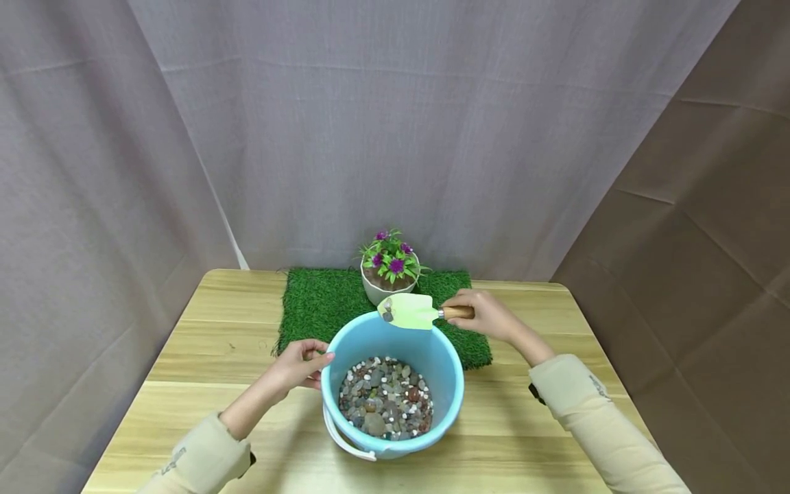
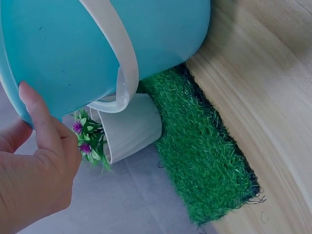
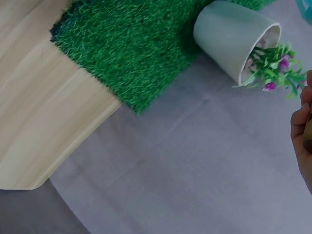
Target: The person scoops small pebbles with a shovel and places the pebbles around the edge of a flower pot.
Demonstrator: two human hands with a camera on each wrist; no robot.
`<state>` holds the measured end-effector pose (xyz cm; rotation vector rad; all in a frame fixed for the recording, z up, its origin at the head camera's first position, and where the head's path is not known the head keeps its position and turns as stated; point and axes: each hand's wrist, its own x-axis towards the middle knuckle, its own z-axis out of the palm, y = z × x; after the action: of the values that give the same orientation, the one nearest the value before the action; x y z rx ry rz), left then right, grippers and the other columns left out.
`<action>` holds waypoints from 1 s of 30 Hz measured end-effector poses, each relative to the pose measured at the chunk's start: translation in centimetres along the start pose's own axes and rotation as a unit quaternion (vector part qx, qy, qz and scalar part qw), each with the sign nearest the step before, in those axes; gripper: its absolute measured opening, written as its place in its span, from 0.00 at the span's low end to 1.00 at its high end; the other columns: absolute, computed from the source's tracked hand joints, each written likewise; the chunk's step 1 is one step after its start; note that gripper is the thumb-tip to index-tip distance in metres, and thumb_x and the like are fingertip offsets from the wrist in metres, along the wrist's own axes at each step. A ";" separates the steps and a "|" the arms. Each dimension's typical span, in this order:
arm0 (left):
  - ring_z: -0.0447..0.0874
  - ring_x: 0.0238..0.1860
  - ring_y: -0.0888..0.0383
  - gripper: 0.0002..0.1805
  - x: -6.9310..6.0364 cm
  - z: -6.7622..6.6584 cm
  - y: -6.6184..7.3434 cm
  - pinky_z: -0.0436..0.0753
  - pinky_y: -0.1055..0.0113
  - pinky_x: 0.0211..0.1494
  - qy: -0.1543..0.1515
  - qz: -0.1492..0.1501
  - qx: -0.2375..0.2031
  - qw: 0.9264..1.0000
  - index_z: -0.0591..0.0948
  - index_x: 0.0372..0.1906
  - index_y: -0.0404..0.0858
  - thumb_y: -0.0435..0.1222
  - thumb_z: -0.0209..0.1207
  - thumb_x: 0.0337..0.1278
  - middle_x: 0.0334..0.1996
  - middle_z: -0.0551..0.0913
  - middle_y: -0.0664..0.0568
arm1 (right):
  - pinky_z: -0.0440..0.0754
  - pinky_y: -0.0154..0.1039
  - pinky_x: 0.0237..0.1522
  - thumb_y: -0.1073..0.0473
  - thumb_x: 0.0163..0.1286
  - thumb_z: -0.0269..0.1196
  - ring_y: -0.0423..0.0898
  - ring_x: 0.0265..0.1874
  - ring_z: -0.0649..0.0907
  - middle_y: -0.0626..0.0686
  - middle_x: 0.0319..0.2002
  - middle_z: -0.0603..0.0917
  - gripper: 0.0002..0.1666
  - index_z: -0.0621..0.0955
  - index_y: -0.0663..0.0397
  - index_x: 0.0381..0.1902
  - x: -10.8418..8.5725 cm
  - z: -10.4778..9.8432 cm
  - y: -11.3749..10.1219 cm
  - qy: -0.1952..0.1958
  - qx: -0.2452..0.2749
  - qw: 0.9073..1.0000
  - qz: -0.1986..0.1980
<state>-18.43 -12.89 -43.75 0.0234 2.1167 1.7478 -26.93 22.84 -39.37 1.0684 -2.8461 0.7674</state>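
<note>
A light blue bucket (image 1: 449, 370) stands on the table with pebbles (image 1: 387, 405) of mixed colours and sizes in its bottom. My left hand (image 1: 297, 367) pinches the bucket's left rim between thumb and fingers, and its white handle (image 1: 339, 437) hangs down at the front. In my right hand (image 1: 487, 319) is the wooden grip of a garden trowel (image 1: 415, 312). Its pale green blade lies above the bucket's far rim, pointing left, with a few small stones (image 1: 387, 310) near the tip. Just behind the blade is a white flowerpot (image 1: 376, 293) holding purple flowers.
A mat of artificial grass (image 1: 321, 298) lies under the flowerpot and reaches behind the bucket. The wooden table (image 1: 210, 343) spreads to both sides. Grey cloth (image 1: 395, 137) hangs behind the table's far edge, and a brownish cloth (image 1: 710, 226) hangs on the right.
</note>
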 end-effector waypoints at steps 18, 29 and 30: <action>0.81 0.21 0.65 0.23 0.1 -0.4 -0.2 0.90 0.68 0.31 -0.025 0.019 -0.004 0.999 0.68 0.54 0.18 0.34 0.53 0.65 0.29 0.83 0.41 | 0.82 0.33 0.32 0.64 0.60 0.66 0.39 0.28 0.77 0.56 0.35 0.84 0.17 0.82 0.65 0.47 -0.6 0.0 3.5 0.013 -0.006 0.997 0.070; 0.81 0.22 0.64 0.22 0.2 -0.3 -0.2 0.90 0.68 0.31 -0.020 0.007 0.002 1.000 0.68 0.55 0.19 0.34 0.53 0.65 0.29 0.82 0.43 | 0.79 0.30 0.27 0.64 0.58 0.67 0.38 0.24 0.72 0.50 0.27 0.81 0.16 0.83 0.64 0.44 -0.4 1.0 4.6 0.016 -0.024 0.997 0.073; 0.81 0.22 0.64 0.22 0.2 -0.3 -0.2 0.90 0.68 0.31 -0.020 0.006 0.002 1.000 0.69 0.55 0.19 0.34 0.53 0.65 0.29 0.82 0.42 | 0.79 0.30 0.26 0.64 0.58 0.67 0.38 0.23 0.72 0.50 0.27 0.80 0.16 0.83 0.65 0.44 -0.3 1.1 4.7 0.019 -0.027 0.997 0.074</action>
<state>-18.69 -13.15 -43.99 0.0701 2.0958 1.7361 -29.39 25.58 -42.47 0.8360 -2.9207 0.7045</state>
